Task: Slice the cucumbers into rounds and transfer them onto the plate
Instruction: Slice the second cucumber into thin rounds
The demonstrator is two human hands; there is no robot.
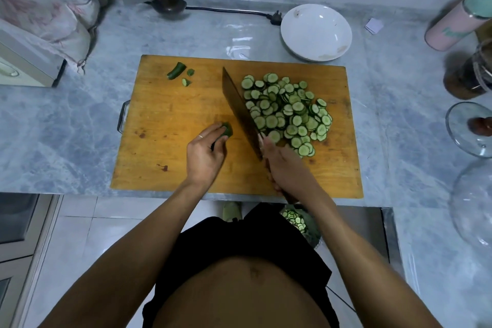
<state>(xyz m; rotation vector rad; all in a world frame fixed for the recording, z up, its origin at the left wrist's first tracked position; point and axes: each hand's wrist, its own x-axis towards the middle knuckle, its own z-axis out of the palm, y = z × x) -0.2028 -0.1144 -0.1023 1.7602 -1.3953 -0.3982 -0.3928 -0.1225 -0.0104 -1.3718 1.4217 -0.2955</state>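
Marble counter, wooden cutting board [170, 125]. Slicing nearly done: left hand [203, 153] pinches cucumber stub [227, 130], right hand [282, 165] grips cleaver [239, 112]. Rounds pile [287, 112] at 3 o'clock of blade; plate [316, 32] at 1 o'clock holds none.

sliced cucumber rounds [287, 112] heaped; white plate [316, 32] empty.

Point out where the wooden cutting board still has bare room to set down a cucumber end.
The orange-brown wooden cutting board is bare across its left-centre, between the dark green cucumber scraps and the left hand, and along its near-right corner. The pile of pale green cucumber rounds and the dark cleaver in the right hand crowd the right half.
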